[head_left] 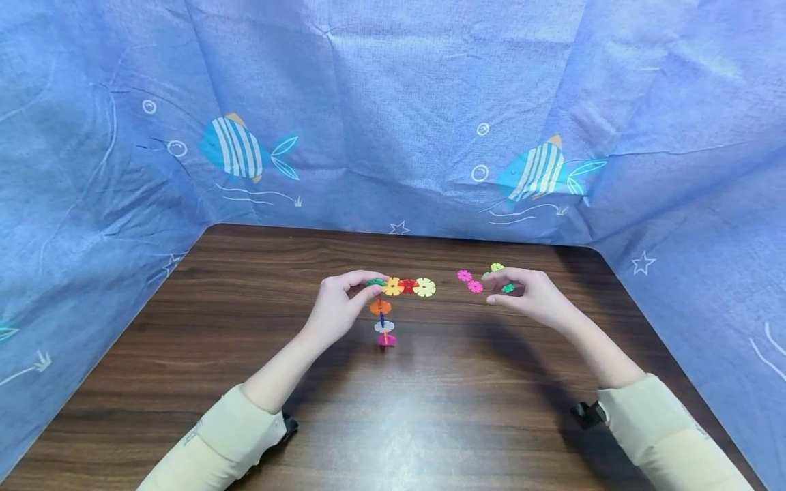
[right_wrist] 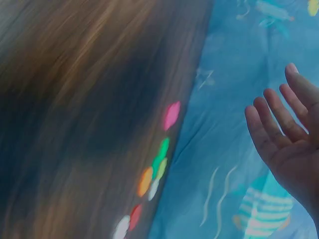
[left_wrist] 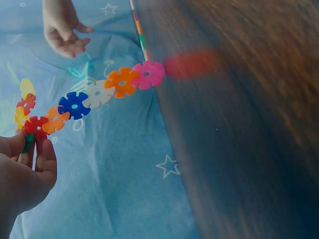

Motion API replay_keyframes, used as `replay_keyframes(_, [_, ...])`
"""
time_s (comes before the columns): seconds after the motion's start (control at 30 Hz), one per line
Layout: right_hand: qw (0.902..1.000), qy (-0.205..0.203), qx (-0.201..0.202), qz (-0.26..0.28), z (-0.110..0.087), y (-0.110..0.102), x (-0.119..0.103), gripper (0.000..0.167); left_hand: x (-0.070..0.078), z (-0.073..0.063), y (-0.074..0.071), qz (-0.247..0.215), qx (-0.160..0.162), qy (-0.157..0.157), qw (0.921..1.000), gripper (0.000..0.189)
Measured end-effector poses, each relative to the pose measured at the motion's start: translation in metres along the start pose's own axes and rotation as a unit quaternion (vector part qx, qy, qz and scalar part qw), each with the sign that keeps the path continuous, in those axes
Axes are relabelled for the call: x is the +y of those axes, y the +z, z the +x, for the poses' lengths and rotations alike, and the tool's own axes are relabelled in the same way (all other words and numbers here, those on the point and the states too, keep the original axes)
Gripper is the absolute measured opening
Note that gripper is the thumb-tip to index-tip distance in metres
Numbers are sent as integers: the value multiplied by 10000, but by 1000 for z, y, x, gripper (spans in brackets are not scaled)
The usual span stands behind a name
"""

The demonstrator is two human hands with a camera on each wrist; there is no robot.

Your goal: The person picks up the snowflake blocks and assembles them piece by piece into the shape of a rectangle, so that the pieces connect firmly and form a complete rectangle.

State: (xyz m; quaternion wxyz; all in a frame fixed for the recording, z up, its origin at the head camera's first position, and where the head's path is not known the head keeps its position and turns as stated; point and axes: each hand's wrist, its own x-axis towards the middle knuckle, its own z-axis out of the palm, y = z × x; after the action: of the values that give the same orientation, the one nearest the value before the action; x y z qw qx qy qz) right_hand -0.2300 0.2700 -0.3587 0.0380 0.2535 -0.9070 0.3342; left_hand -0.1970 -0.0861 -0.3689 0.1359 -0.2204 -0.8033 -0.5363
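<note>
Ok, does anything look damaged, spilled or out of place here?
Nothing stands out: the flower-disc chain the left hand pinches shows no visible break, loose discs lie on the table near its far edge, and nothing looks spilled. Tiny cracks couldn't be seen.

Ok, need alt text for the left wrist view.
Left hand pinching a green disc at the bend of a multicolored chain of flower-shaped discs. The empty right hand shows at top left before a blue cloth; a wooden table fills the right side.
</note>
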Motion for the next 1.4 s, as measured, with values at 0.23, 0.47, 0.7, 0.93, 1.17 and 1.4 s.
replay_keyframes(0.23, [9982,-380,33,-469,-16,-8,36,34,0,-1,-1,64,-14,-36,10000,19])
replay_keyframes(0.47, [9960,-206,18,-871,-24,-16,66,35,0,-2,-3,131,-7,-33,9999,19])
replay_keyframes(0.7, [9965,86,-10,-830,-20,-14,87,35,0,-1,-4,162,-40,-60,9998,19])
replay_keyframes(0.93, [9951,400,-232,-869,-12,-11,109,37,0,-1,-3,125,-115,-137,9998,20])
replay_keyframes(1.17, [9953,419,-348,-803,-5,-11,129,36,0,-1,-3,129,-145,-189,9996,20])
replay_keyframes(1.4, [9929,483,-338,-1032,0,-8,136,31,1,-1,-3,139,-130,-153,9997,19])
